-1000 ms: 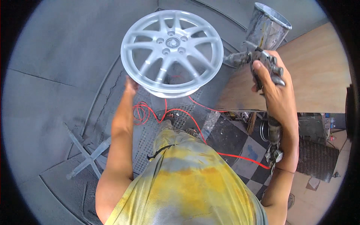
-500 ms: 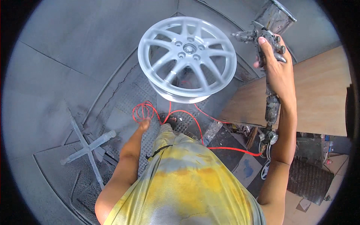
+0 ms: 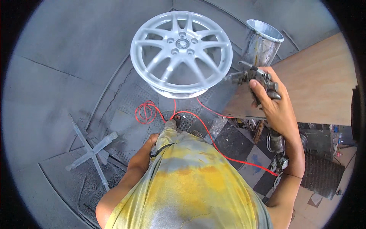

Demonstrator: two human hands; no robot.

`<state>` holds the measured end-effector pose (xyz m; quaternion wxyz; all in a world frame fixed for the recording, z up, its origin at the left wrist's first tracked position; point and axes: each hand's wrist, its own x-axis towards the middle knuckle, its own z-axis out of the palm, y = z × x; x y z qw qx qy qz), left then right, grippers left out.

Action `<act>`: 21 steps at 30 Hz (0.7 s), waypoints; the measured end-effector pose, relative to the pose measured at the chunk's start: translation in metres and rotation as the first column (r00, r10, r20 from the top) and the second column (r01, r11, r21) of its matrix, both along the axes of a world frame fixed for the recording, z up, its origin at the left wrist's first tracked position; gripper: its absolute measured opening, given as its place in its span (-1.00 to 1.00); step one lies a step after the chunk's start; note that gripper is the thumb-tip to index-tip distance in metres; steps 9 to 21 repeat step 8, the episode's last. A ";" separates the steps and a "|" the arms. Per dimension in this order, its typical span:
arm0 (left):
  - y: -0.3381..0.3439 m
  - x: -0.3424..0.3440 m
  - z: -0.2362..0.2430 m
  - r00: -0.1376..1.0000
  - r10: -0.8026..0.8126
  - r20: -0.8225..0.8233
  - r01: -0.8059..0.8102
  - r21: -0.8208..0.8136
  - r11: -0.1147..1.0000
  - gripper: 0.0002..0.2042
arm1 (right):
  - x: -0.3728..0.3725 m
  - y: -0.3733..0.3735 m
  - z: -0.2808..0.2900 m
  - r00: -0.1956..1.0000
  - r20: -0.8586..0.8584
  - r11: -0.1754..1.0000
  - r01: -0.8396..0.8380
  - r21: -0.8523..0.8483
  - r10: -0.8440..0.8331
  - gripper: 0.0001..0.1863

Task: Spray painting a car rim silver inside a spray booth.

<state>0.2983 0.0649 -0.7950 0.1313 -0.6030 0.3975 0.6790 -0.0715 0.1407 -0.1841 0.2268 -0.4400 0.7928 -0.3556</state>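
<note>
My right hand [image 3: 281, 108] grips a spray gun [image 3: 260, 51], its thumb and fingers wrapped round the gun body. The metal paint cup sits on top, and the nozzle points left, with a faint haze before it. A pale silver-white alloy wheel [image 3: 167, 70] is to the left of the nozzle, face up, several spokes round its centre cap; gun and wheel are apart. What the wheel rests on is hidden beneath it. My left hand [image 3: 153, 138] hangs by my left thigh, small and partly hidden; its fingers are not clear enough to read.
A red air hose [image 3: 207, 133] runs across the floor from a loose coil toward the gun's lower end. A grey cross-shaped stand [image 3: 91, 152] is at lower left. A wooden board [image 3: 305, 87] stands at right. Dusty grey walls enclose the wheel.
My right hand and the gun have come down toward me; the cup now tilts less to the right. My left hand has drawn in toward my body. The wheel appears slightly higher and further left.
</note>
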 end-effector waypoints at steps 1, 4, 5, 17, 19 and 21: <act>-0.006 -0.005 0.007 0.999 0.003 0.048 -0.004 0.030 1.000 -0.54 | -0.009 0.000 -0.007 0.999 -0.032 0.999 0.018 -0.027 -0.019 -0.75; -0.012 -0.002 0.011 0.997 0.076 0.022 -0.076 0.012 0.997 -0.58 | -0.039 -0.013 -0.017 0.975 -0.208 0.996 0.074 -0.040 -0.080 -0.75; -0.013 -0.001 0.012 0.997 0.079 0.023 -0.079 0.010 0.997 -0.58 | -0.047 -0.021 -0.019 0.966 -0.236 0.994 0.096 -0.055 -0.106 -0.73; -0.016 0.000 0.014 0.992 0.110 0.059 -0.110 -0.001 0.994 -0.61 | -0.073 -0.043 -0.023 0.943 -0.272 0.982 0.175 -0.074 -0.189 -0.70; -0.016 0.000 0.014 0.992 0.110 0.059 -0.110 -0.001 0.994 -0.61 | -0.073 -0.043 -0.023 0.943 -0.272 0.982 0.175 -0.074 -0.189 -0.70; -0.016 0.000 0.014 0.992 0.110 0.059 -0.110 -0.001 0.994 -0.61 | -0.073 -0.043 -0.023 0.943 -0.272 0.982 0.175 -0.074 -0.189 -0.70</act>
